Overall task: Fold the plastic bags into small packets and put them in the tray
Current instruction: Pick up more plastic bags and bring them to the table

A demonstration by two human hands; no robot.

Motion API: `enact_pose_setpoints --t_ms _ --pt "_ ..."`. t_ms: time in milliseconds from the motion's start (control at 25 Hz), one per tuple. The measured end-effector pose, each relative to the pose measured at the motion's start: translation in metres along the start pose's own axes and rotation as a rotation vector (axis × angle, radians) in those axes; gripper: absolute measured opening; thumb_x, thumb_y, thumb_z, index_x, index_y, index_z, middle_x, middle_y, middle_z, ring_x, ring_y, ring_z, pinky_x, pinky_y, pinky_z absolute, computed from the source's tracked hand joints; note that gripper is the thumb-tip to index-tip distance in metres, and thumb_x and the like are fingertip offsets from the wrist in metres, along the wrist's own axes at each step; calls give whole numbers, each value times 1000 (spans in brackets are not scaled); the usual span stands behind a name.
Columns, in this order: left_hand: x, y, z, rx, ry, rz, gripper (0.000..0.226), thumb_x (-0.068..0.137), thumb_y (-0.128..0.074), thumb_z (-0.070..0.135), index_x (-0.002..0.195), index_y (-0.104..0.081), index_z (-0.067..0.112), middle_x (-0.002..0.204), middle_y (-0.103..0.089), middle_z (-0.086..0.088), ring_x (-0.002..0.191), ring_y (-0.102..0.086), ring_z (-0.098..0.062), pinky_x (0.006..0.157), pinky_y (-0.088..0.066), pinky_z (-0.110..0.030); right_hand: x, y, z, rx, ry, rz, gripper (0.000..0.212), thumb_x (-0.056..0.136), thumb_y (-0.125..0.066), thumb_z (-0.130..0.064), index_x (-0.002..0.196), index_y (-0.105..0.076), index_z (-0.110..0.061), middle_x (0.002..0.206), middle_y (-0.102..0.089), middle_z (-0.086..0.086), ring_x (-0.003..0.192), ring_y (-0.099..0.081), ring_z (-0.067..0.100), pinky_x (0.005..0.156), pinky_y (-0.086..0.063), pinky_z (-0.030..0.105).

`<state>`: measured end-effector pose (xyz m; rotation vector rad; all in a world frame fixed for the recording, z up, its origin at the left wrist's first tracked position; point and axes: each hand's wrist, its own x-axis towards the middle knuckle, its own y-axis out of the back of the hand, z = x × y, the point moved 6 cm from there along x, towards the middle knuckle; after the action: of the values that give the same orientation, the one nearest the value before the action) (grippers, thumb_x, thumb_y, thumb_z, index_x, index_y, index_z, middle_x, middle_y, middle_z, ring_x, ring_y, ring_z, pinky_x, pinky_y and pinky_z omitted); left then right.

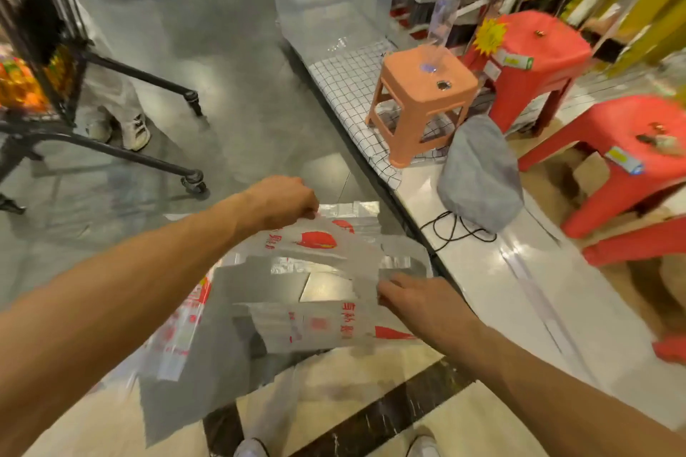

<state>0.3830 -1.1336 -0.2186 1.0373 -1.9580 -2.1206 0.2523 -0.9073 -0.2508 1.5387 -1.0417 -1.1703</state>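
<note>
A clear plastic bag (315, 245) with red print is stretched in the air in front of me. My left hand (282, 200) pinches its far upper edge. My right hand (415, 297) grips its near right side, fingers curled over the plastic. More clear bags (178, 330) with red lettering hang or lie below, overlapping, toward the lower left. I cannot make out a tray among them.
A low white ledge (482, 271) runs along the right, with an orange stool (423, 100), red stools (534, 59), a grey bundle (479, 174) and a black cable. A clear storage bin (326, 0) stands behind. A black wheeled rack (111, 145) and a person's feet are at left.
</note>
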Motion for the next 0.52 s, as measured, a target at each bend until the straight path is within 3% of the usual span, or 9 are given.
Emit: enact_pose_setpoints --t_ms 120,200,280,400,520 --pt "-36 118 40 -51 -53 9 27 106 -52 38 116 -72 23 111 -70 -4 99 -65 -26 75 -42 -31 -41 116 8 26 -172 177 17 97 -62 -42 105 -61 -27 140 -53 -2 87 -70 17 61 -60 32" --pt "-65 202 68 -70 -79 33 28 107 -49 38 107 -72 21 103 -69 0 89 -59 -20 73 -39 -31 -75 195 9 55 -290 287 16 96 -60 -43 97 -62 -26 157 -44 1 85 -71 18 61 -61 35" --pt "-92 276 94 -75 -132 73 27 106 -48 38 98 -67 21 96 -67 3 85 -56 -17 70 -40 -31 -108 267 6 27 -382 377 17 93 -68 -39 85 -65 -24 159 -45 5 78 -72 18 58 -60 39" --pt "-129 360 134 -83 -286 167 24 106 -49 35 105 -67 18 101 -69 2 83 -58 -17 66 -42 -28 -145 347 1 63 -474 413 25 99 -60 -35 80 -64 -20 168 -30 4 92 -70 26 62 -53 32" --pt "-172 435 185 -29 -440 212 23 107 -49 37 100 -63 19 98 -69 1 85 -61 -22 77 -52 -39 -199 425 -9 23 -601 492 19 98 -63 -36 88 -72 -22 154 -51 5 99 -70 28 63 -54 34"
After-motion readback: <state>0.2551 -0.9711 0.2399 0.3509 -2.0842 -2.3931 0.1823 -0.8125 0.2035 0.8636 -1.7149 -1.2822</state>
